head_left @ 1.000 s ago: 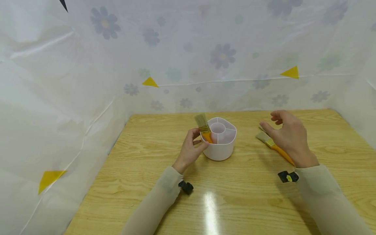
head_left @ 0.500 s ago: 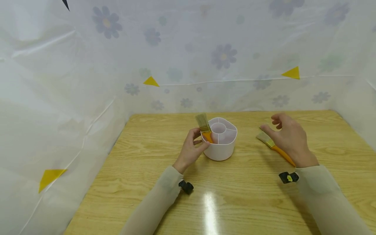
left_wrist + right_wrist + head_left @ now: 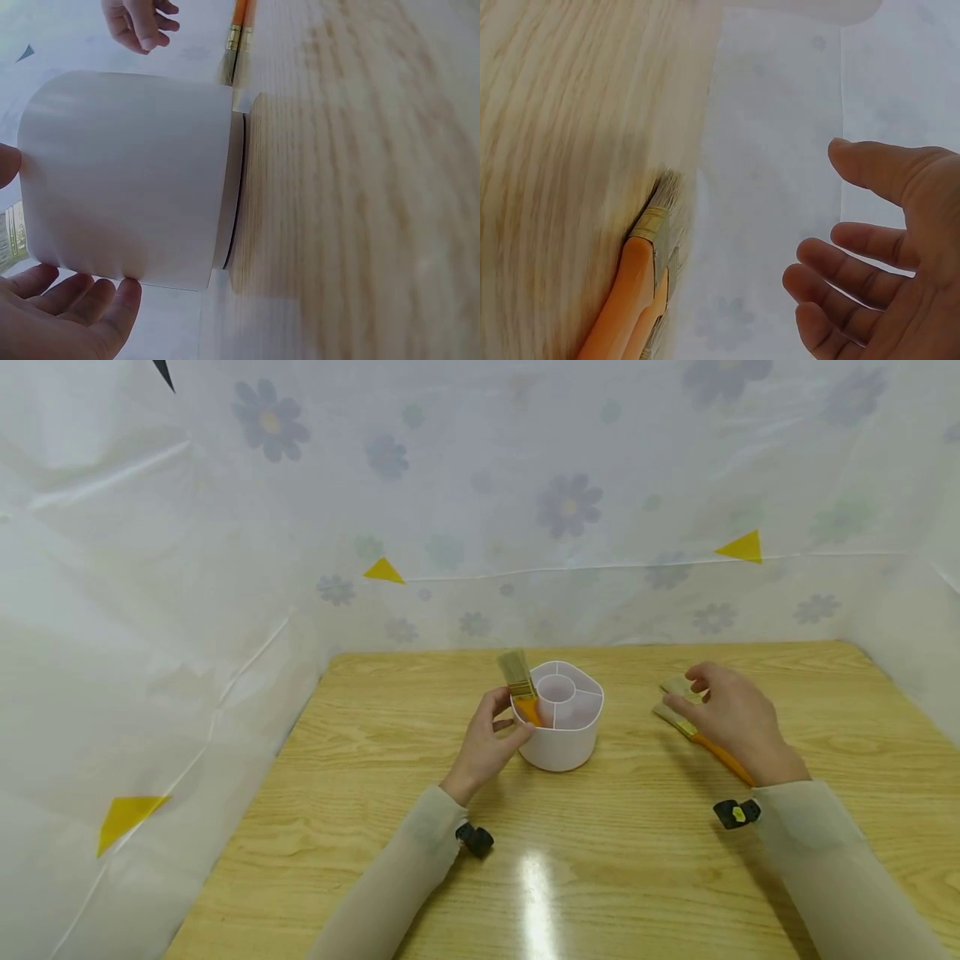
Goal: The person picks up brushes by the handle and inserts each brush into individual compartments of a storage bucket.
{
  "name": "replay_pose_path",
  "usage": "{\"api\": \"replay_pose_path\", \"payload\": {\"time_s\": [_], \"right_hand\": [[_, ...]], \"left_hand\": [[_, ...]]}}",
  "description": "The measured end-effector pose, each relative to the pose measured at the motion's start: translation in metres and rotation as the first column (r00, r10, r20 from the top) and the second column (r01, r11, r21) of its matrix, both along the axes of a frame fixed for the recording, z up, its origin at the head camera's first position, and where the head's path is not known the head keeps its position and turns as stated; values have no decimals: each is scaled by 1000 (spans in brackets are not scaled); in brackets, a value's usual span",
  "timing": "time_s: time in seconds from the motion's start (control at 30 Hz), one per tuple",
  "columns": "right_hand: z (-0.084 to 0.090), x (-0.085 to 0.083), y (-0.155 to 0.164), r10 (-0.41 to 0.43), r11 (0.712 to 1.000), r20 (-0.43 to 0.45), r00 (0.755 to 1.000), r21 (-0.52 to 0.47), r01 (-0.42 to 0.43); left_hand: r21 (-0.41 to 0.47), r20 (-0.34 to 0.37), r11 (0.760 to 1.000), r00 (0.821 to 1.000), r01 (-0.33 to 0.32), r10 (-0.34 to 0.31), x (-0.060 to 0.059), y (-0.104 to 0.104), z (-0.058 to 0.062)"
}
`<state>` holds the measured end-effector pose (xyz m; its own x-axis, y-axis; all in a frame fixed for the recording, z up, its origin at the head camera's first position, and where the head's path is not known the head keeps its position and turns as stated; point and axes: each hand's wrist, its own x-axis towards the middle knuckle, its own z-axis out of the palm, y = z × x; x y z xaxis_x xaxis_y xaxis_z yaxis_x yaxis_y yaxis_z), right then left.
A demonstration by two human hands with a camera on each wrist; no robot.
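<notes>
Left hand (image 3: 486, 745) rests against the near-left side of a white round holder (image 3: 561, 732) that stands upright near the middle of a wooden table (image 3: 390, 827). Its fingers are loosely curved along the holder's wall, and the thumb and fingertips reach up near the rim. From the left wrist view, the hand (image 3: 60, 319) lies open beside the smooth white wall of the holder (image 3: 127, 176), fingers relaxed, gripping nothing.

One paintbrush (image 3: 519, 687) with an orange handle stands in the holder's left compartment, bristles up, leaning slightly to the left, just above the left thumb. The holder's inside is split into a round centre well and outer sections.

Right hand (image 3: 731, 722) hovers over two more orange-handled brushes (image 3: 701, 737) that lie side by side on the table, to the right of the holder and well apart from it. The fingers are spread and gently bent, closing on nothing; the fingertips sit just above the bristle ends. The right wrist view shows the same hand (image 3: 885, 285) open, with the two brushes (image 3: 641, 281) flat on the wood, their bristles pointing toward the far table edge.

White plastic sheeting (image 3: 465, 485) printed with faint flowers surrounds the table on three sides.
</notes>
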<state>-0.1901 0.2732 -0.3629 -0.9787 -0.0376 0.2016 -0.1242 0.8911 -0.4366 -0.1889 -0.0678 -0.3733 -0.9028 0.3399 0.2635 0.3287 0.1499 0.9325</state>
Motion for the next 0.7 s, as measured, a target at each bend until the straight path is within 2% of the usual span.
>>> {"api": "replay_pose_path", "payload": {"time_s": [0.4, 0.7], "right_hand": [[-7, -4, 5, 19, 1000, 38, 999, 13, -19], [-11, -7, 11, 92, 995, 103, 991, 22, -94]], "left_hand": [[-8, -11, 1000, 1000, 6, -6, 1, -1, 0], [-8, -4, 1000, 1000, 14, -14, 1, 0, 2]]}}
